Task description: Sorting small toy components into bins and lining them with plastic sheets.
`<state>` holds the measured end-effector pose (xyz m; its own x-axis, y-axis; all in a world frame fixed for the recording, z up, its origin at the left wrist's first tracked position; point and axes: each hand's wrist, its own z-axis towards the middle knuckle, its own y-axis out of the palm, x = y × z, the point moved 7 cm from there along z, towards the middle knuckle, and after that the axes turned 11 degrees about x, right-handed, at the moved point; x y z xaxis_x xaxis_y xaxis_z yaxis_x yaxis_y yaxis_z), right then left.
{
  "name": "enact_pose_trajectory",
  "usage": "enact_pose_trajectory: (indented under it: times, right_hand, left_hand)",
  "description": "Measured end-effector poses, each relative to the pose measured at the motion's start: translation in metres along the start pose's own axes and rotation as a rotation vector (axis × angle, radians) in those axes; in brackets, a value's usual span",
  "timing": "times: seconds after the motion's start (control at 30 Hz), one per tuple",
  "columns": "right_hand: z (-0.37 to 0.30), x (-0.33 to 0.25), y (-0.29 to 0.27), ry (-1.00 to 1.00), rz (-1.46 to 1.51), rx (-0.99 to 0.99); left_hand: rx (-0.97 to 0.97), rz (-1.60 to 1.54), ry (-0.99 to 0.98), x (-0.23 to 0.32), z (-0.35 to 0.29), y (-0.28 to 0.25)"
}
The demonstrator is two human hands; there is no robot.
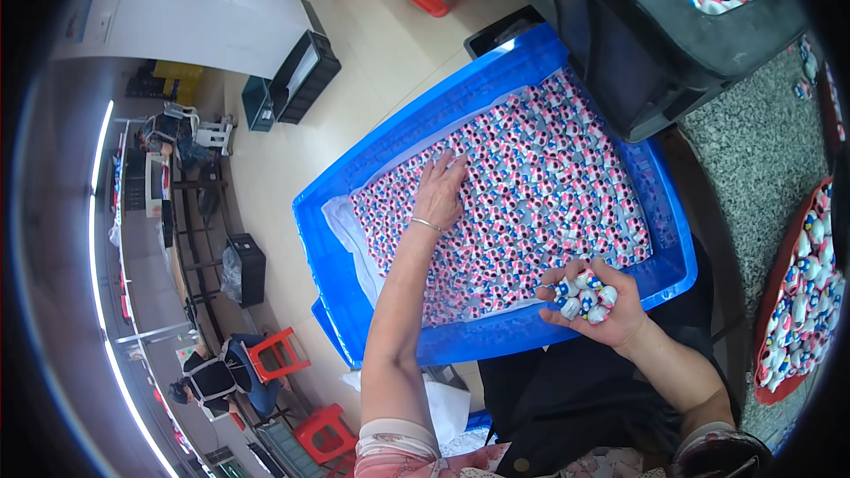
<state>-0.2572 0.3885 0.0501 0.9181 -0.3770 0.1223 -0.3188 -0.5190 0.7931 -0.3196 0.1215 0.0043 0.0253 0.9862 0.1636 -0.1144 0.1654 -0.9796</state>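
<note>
Figurines sit clutched in right hand fingers; left hand lies flat, fingers spread, on rows.

Illumination was bright and even across the centre of the head view. Long ceiling light strips ran along the left rim and burned out to white. The pale floor carried a soft sheen without hard glare. Shadows were faint and short. Fisheye distortion bent straight edges toward the rim, and a black vignette closed the corners. Central focus was sharp; rim detail was smeared.
</note>
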Motion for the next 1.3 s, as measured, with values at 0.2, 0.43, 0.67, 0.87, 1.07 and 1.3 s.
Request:
enact_pose_trajectory:
  times: [0.2, 0.43, 0.67, 0.87, 1.07, 1.3]
  right_hand:
    - [-0.002, -0.001, 0.000, 0.007, 0.006, -0.012]
    - [-0.001, -0.004, 0.000, 0.014, 0.024, -0.020]
    - [0.003, -0.005, 0.001, 0.003, 0.047, -0.088]
    - [0.006, -0.005, -0.001, 0.019, 0.050, -0.091]
    - [0.005, -0.006, 0.000, 0.049, 0.096, -0.137]
    - [0.008, -0.005, 0.002, 0.075, 0.127, -0.212]
  left_hand:
    - [0.018, -0.053, 0.053, 0.022, 0.019, 0.004]
    - [0.018, -0.091, 0.029, 0.028, 0.028, 0.007]
    - [0.004, -0.054, 0.088, 0.040, 0.038, 0.012]
    - [0.032, -0.157, 0.111, 0.057, 0.054, 0.006]
    - [0.030, -0.136, 0.105, 0.066, 0.061, 0.013]
    - [0.108, -0.174, 0.207, 0.080, 0.078, 0.018]
